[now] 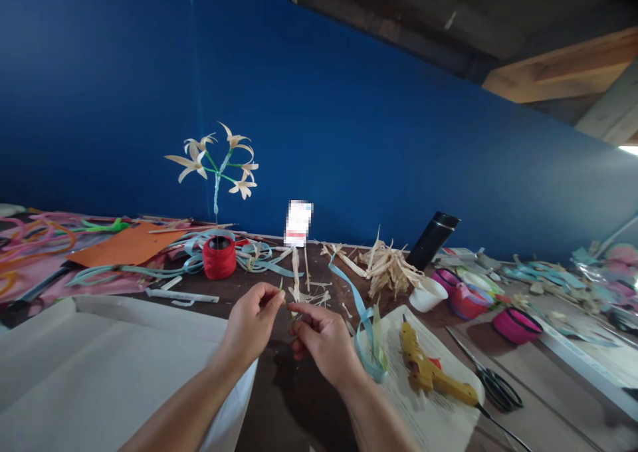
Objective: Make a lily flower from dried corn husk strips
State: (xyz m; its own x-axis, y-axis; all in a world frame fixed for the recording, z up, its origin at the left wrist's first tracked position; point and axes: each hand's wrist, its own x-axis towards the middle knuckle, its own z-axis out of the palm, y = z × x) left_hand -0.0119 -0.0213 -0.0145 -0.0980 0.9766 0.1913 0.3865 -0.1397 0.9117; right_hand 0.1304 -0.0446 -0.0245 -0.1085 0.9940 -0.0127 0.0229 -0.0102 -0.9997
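Note:
In the middle of the head view, my left hand (255, 322) is closed in a pinch. A thin, pale green sliver (280, 284) sticks up from its fingertips; its kind is too small to tell. My right hand (323, 342) meets it from the right, with the index finger stretched toward the left fingertips and the other fingers curled in. Whatever lies between the right fingers is hidden. Just behind the hands are dried husk scraps (319, 297). A light blue ribbon (355, 299) curls down beside the right hand, near a yellow glue gun (428, 369) lying on a printed sheet (399, 412).
Black-handled scissors (491, 379) lie right of the glue gun. A white cup (427, 294), a husk pile (389, 269) and a black flask (433, 239) stand behind. At left are a white tray (100, 372), a red twine spool (219, 258) and a husk-flower stem (216, 189).

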